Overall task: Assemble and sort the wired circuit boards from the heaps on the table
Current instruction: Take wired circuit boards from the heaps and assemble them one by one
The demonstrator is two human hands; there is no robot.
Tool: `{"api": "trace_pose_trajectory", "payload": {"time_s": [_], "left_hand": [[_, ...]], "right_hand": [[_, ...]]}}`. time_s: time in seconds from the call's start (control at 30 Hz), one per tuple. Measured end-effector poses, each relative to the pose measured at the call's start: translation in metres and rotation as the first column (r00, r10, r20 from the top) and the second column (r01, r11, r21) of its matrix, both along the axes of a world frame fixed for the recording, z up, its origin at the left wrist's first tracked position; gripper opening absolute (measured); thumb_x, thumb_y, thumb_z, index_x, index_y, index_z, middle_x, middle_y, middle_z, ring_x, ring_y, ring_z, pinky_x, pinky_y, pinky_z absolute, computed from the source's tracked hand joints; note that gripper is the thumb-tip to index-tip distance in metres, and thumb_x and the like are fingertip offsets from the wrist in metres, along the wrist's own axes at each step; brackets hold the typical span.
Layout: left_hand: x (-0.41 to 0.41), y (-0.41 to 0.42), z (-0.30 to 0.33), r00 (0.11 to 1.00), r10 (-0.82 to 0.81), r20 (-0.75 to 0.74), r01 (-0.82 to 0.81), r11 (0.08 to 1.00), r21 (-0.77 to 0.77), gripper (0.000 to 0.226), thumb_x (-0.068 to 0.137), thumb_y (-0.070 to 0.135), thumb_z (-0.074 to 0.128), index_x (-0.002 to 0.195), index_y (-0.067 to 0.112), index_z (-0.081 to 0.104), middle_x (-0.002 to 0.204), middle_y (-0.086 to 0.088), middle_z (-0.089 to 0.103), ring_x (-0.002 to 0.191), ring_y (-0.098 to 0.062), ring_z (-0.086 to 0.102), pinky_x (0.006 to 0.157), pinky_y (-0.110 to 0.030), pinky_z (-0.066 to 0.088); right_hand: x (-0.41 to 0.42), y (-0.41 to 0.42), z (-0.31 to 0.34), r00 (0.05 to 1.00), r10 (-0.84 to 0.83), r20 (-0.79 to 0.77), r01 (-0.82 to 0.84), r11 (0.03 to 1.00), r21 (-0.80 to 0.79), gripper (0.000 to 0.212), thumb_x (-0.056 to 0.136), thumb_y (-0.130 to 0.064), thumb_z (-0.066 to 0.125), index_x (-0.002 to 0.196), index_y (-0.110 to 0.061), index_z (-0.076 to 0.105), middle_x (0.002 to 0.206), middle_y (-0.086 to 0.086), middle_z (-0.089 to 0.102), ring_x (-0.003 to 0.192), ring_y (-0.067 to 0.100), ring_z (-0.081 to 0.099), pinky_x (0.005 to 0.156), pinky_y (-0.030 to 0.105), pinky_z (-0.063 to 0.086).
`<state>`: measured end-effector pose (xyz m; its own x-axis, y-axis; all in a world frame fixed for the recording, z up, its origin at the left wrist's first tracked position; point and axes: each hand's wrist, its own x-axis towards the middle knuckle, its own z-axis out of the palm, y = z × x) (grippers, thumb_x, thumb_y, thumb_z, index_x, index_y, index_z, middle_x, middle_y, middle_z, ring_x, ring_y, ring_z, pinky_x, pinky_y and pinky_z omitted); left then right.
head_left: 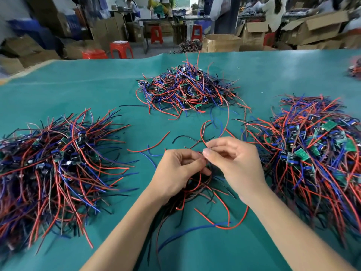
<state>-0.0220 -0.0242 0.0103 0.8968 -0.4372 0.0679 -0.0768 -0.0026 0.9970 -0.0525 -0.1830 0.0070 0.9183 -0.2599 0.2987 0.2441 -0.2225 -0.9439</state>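
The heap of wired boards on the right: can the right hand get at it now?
Probably not at once: the right hand is pinching a wire, though the right heap lies uncovered beside it.

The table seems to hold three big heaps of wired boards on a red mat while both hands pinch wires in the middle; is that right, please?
Not quite: the head view shows the mat is teal green, not red. The three heaps and both hands pinching wires are right.

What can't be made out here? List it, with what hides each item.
Head view:
- Wire ends pinched between left hand and right hand: covered by fingertips.
- Bundle beneath the hands: largely hidden.
- Left heap, right heap: cut off by frame edges.
- Background workshop: blurred.
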Motion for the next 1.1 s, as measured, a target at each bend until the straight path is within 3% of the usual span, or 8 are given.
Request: {"api": "trace_pose_trajectory", "payload": {"time_s": [0.23,0.43,0.6,0.67,0.73,0.87,1.0,1.1], "left_hand": [[0.004,0.004,-0.005,0.993,-0.113,0.02,0.111,0.992,0.052,0.016,0.088,0.009,0.065,0.077,0.003,0.074,0.072,-0.01,0.075,0.063,-0.01,0.064,0.066,-0.015,0.048],[0.005,0.006,-0.006,0.984,-0.172,0.047,0.169,0.984,0.06,0.019,0.093,0.006,0.062,0.078,0.005,0.075,0.071,-0.009,0.075,0.067,-0.011,0.064,0.072,-0.017,0.049],[0.001,0.007,0.0,0.982,-0.182,0.043,0.181,0.983,0.032,0.016,0.083,0.002,0.06,0.073,0.007,0.072,0.063,-0.008,0.071,0.055,-0.009,0.061,0.063,-0.015,0.048],[0.0,0.004,0.001,0.996,-0.092,0.008,0.092,0.996,-0.007,0.013,0.084,0.004,0.065,0.073,0.011,0.07,0.063,-0.009,0.07,0.043,-0.003,0.052,0.049,-0.012,0.041],[-0.001,0.0,-0.001,0.994,0.1,0.051,-0.099,0.995,-0.022,0.011,0.08,0.009,0.07,0.071,0.015,0.068,0.062,-0.004,0.067,0.044,-0.002,0.046,0.048,-0.014,0.037],[0.006,0.007,-0.007,0.771,0.473,0.427,-0.571,0.81,0.135,0.01,0.071,0.025,0.072,0.08,0.023,0.067,0.072,0.008,0.061,0.062,-0.006,0.047,0.065,-0.024,0.042],[0.007,0.006,-0.012,0.766,0.354,0.537,-0.608,0.671,0.425,0.035,0.076,0.05,0.074,0.097,0.025,0.061,0.083,0.012,0.057,0.088,-0.014,0.052,0.078,-0.032,0.044],[0.008,0.003,-0.014,0.761,0.294,0.579,-0.616,0.609,0.5,0.03,0.08,0.043,0.07,0.099,0.02,0.066,0.083,0.007,0.062,0.093,-0.02,0.055,0.083,-0.034,0.045]], "right_hand": [[0.009,-0.015,0.006,0.946,-0.282,0.16,0.288,0.958,-0.017,0.019,0.082,-0.014,0.081,0.085,-0.031,0.073,0.08,-0.011,0.077,0.075,0.007,0.073,0.074,0.02,0.054],[0.005,-0.037,0.022,0.849,-0.461,0.256,0.447,0.887,0.115,0.019,0.083,-0.011,0.078,0.087,-0.028,0.071,0.079,-0.015,0.075,0.075,0.001,0.071,0.074,0.017,0.052],[-0.009,-0.089,0.045,0.604,-0.706,0.369,0.749,0.661,0.039,0.016,0.091,-0.031,0.065,0.091,-0.047,0.067,0.086,-0.02,0.07,0.082,0.005,0.068,0.082,0.045,0.057],[-0.016,-0.107,0.051,0.604,-0.719,0.345,0.783,0.616,-0.088,0.023,0.091,-0.037,0.056,0.088,-0.059,0.062,0.081,-0.032,0.065,0.081,-0.005,0.062,0.087,0.046,0.053],[-0.018,-0.117,0.052,0.635,-0.705,0.316,0.773,0.579,-0.261,0.022,0.089,-0.038,0.052,0.089,-0.059,0.061,0.082,-0.026,0.064,0.086,0.007,0.065,0.09,0.05,0.052],[-0.015,-0.121,0.043,0.691,-0.684,0.236,0.679,0.5,-0.538,0.038,0.075,-0.037,0.054,0.109,-0.027,0.067,0.112,0.008,0.062,0.119,0.031,0.055,0.104,0.059,0.044],[-0.015,-0.094,0.046,0.71,-0.607,0.358,0.686,0.481,-0.546,0.027,0.079,-0.027,0.058,0.1,-0.021,0.073,0.108,0.009,0.064,0.112,0.03,0.056,0.103,0.053,0.045],[-0.016,-0.051,0.044,0.8,-0.376,0.467,0.599,0.519,-0.61,0.015,0.082,-0.015,0.062,0.088,-0.017,0.075,0.092,0.006,0.071,0.09,0.026,0.058,0.088,0.038,0.045]]}}
